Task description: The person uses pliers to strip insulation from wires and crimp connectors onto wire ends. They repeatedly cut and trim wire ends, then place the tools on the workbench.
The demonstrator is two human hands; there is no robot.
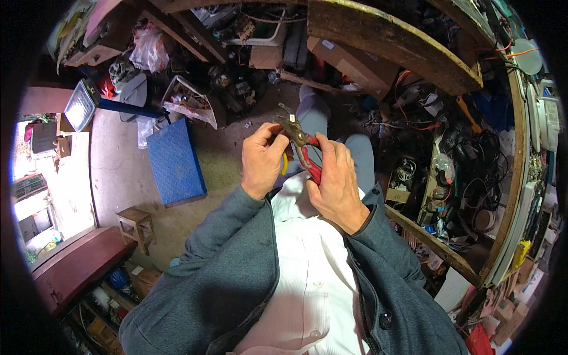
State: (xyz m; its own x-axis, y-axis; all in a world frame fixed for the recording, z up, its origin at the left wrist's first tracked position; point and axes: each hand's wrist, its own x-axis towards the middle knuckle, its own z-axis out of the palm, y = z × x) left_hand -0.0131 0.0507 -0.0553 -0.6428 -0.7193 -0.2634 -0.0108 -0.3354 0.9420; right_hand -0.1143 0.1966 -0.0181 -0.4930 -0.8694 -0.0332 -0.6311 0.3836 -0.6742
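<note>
Red-handled pliers between right fingers

Pliers, worn dark metal head, red handles spread apart, held up in the right hand, head tilted up and leftward, clear of the floor. Small white bit shows at the head, kind unclear. Curved yellow piece, thin, mostly hidden, hangs down from the left hand, just left of the red handles.

Floor — grey | blue ridged platform | open-topped box beyond it | wooden stool — nearer
</note>
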